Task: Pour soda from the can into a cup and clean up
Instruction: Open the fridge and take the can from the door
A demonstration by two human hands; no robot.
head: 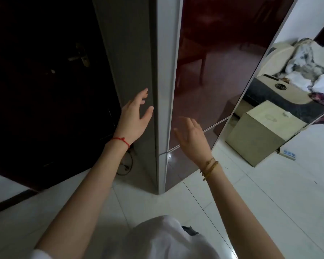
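A tall fridge (165,71) stands right in front of me, with a grey side panel and glossy dark red doors. My left hand (134,118) is open, fingers spread, by the grey side near the door's left edge. My right hand (191,136) is open and empty, hovering in front of the red upper door, just above the seam to the lower door. I cannot tell whether either hand touches the fridge. No can or cup is in view.
A dark wooden door (45,81) with a metal handle stands to the left. At right sit a beige box (260,131), a dark-topped cabinet (281,96) with piled cloth, and a power strip (288,154) on the white tiled floor (251,202).
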